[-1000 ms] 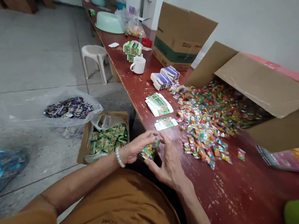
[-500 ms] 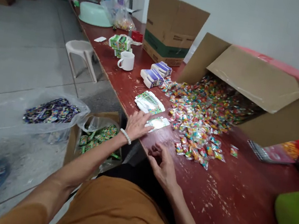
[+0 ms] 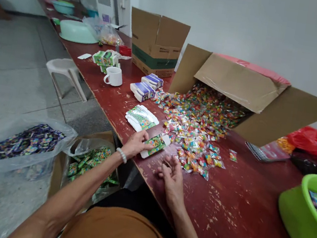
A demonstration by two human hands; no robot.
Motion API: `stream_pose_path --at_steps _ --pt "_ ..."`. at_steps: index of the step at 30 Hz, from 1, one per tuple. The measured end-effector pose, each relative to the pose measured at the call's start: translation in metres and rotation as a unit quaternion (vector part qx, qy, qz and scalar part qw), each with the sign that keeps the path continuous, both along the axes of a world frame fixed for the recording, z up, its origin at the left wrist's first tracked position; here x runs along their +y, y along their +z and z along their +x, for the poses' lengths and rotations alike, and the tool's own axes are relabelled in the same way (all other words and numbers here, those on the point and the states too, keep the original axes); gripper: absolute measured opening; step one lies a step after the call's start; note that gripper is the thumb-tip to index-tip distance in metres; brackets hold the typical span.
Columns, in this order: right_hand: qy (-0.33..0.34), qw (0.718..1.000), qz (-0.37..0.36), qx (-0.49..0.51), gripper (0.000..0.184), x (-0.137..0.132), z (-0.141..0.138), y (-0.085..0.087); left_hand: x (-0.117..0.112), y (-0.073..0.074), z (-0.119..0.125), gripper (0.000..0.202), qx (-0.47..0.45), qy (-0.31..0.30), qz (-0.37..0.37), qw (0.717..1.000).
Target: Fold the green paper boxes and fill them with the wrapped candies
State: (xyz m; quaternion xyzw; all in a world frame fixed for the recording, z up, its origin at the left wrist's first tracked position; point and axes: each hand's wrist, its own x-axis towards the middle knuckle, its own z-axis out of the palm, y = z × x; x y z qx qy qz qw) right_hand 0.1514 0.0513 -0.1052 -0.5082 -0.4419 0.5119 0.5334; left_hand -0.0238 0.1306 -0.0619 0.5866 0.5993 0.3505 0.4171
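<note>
My left hand (image 3: 134, 145), with a white bead bracelet on its wrist, grips the near end of a small green printed carton (image 3: 157, 144). The carton has some depth, and a white flap stands out at its far end. Just beyond, flattened green-and-white cartons (image 3: 142, 118) lie in a small stack on the red table (image 3: 240, 210). My right hand (image 3: 172, 177) hovers over the table beside the carton, fingers loosely bent and apart, nothing visible in them. Wrapped colourful candies (image 3: 197, 140) spread close to its fingertips.
A tipped cardboard box (image 3: 235, 83) spills candies. Purple cartons (image 3: 143, 91), a white mug (image 3: 113, 76) and an upright box (image 3: 156, 55) stand farther back. A lime-green tub (image 3: 295, 219) stands right. Bags of packets (image 3: 30, 141) and a stool (image 3: 64, 69) are left.
The carton under my left hand was lying flat and is now opened out and gripped. My right hand has stayed beside it, fingers still bent. The view has turned right.
</note>
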Motion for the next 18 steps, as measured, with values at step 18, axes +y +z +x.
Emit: stream_pose_path --at_steps 18 --pt "0.208 0.969 -0.008 0.131 0.076 -0.028 0.007 0.065 -0.089 0.015 0.013 0.062 -0.413 -0.319 -0.246 0.817"
